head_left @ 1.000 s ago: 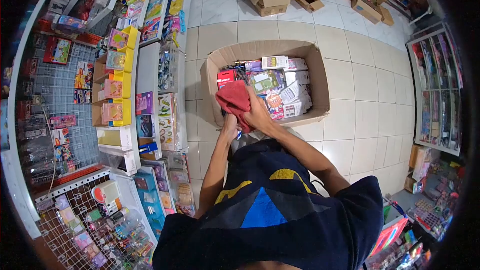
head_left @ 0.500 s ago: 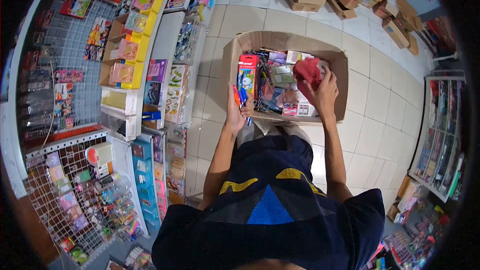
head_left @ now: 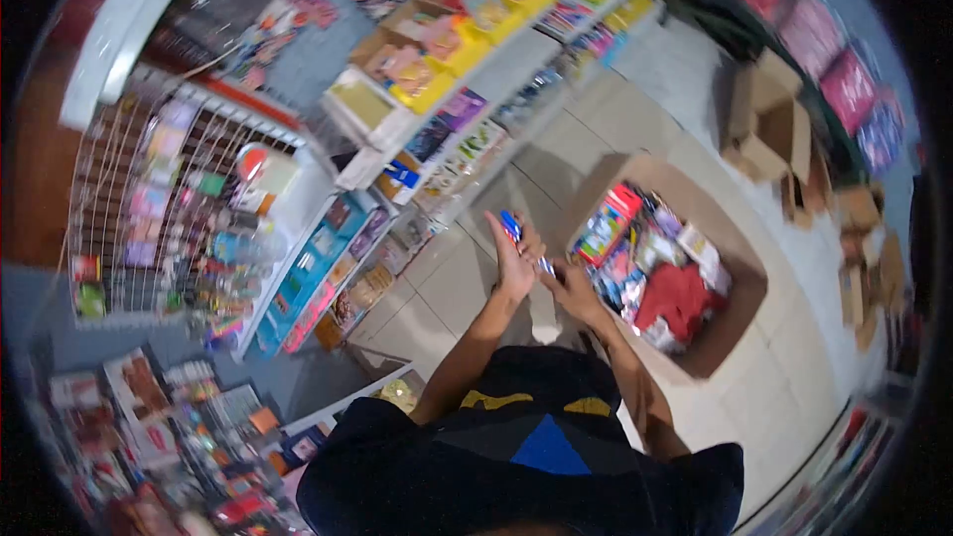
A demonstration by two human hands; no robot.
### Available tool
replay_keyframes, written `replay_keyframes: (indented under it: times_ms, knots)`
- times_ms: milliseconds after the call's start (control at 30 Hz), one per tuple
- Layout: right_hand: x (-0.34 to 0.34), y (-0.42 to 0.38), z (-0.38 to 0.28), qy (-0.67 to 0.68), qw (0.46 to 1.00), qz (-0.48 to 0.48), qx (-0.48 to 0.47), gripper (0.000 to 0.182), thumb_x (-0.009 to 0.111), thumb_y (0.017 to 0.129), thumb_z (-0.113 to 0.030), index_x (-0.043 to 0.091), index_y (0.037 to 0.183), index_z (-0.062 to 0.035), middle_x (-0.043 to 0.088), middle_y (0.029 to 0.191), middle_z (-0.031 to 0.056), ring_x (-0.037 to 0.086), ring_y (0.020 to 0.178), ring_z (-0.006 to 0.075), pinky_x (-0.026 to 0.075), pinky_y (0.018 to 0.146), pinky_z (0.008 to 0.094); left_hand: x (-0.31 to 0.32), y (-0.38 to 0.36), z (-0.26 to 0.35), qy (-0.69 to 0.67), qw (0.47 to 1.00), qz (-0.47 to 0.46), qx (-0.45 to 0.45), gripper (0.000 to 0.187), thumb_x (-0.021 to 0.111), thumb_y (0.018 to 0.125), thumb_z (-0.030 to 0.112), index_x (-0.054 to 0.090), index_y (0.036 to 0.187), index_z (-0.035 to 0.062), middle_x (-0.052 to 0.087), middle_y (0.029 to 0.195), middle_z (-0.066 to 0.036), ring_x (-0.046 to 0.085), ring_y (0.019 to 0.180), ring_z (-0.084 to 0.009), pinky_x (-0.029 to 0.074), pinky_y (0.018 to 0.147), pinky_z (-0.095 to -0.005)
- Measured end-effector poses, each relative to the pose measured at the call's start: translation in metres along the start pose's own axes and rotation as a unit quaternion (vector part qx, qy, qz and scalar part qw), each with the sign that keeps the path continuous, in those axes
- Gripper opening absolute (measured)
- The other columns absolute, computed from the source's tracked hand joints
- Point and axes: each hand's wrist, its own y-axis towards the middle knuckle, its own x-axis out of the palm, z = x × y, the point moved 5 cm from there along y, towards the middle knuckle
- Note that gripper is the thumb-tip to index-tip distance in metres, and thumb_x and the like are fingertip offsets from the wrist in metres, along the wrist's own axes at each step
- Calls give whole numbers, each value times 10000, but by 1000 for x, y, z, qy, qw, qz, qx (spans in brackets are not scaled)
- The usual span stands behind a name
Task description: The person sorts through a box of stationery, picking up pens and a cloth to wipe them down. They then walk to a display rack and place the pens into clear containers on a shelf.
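Note:
My left hand (head_left: 515, 263) is closed around several pens (head_left: 510, 225), with blue ends showing above the fingers. Close beside it, my right hand (head_left: 573, 290) has its thumb and fingers at the lower end of a pen, apparently pinching it; motion blur softens the detail. To the right is an open cardboard box (head_left: 740, 337) full of small packaged goods. A crumpled red cloth (head_left: 675, 300) lies on top of them, and a red pack with a colourful front (head_left: 608, 223) stands at the box's left side.
Shelves with yellow bins (head_left: 472, 45) run along the upper left. A wire rack (head_left: 119, 199) of small goods stands at the left, above more merchandise (head_left: 189, 437). Empty-looking cartons (head_left: 769, 124) sit on the tiled floor at upper right.
My right hand has let go of the red cloth, now in the box, and moved left to the pens. The view has turned left, so the box appears lower and further right.

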Motion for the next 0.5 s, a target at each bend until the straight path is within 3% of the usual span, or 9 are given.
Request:
replay_keyframes:
  times_ms: [67, 167, 300, 400, 467, 500]
  knots:
    - [26, 9, 3, -76, 994, -43, 62, 378, 552, 922, -329, 594, 988, 40, 496, 617, 101, 410, 586, 124, 374, 545, 310, -48, 9, 16, 50, 998, 25, 21, 414, 498, 890, 551, 428, 785, 157, 277, 543, 63, 271, 440, -73, 237, 425, -216]
    - [82, 23, -6, -106, 993, -59, 4, 343, 575, 906, -324, 603, 975, 10, 452, 551, 80, 390, 532, 137, 347, 495, 332, -86, -7, 61, 6, 998, 23, 61, 367, 541, 903, 462, 416, 732, 162, 284, 524, 66, 298, 440, -70, 251, 415, -222]
    - [165, 45, -21, -115, 981, -158, -3, 266, 598, 892, -257, 601, 971, -3, 512, 598, 70, 435, 540, 143, 396, 527, 299, -164, -29, 126, -158, 986, 23, 49, 399, 517, 917, 461, 407, 661, 174, 311, 516, 64, 312, 439, -61, 276, 416, -216]
    - [239, 48, -35, -84, 964, -225, -110, 243, 607, 884, -229, 598, 1010, -21, 574, 694, 84, 514, 595, 151, 447, 586, 292, -222, -83, 196, -92, 982, 58, 153, 390, 511, 924, 449, 401, 660, 185, 344, 543, 66, 334, 451, -57, 267, 408, -205]
    - [272, 50, -47, -160, 934, -303, -98, 278, 606, 882, -260, 591, 1043, -34, 615, 786, 93, 580, 666, 175, 478, 632, 304, -292, -92, 243, -117, 955, 104, 253, 371, 515, 930, 428, 399, 664, 197, 342, 529, 73, 334, 440, -48, 248, 384, -205]
    - [287, 51, -45, -172, 921, -331, -111, 285, 608, 880, -266, 590, 1046, -36, 617, 786, 91, 585, 667, 181, 480, 633, 310, -302, -117, 280, -39, 922, 164, 348, 369, 530, 928, 405, 391, 654, 200, 322, 522, 76, 317, 440, -48, 242, 392, -211]
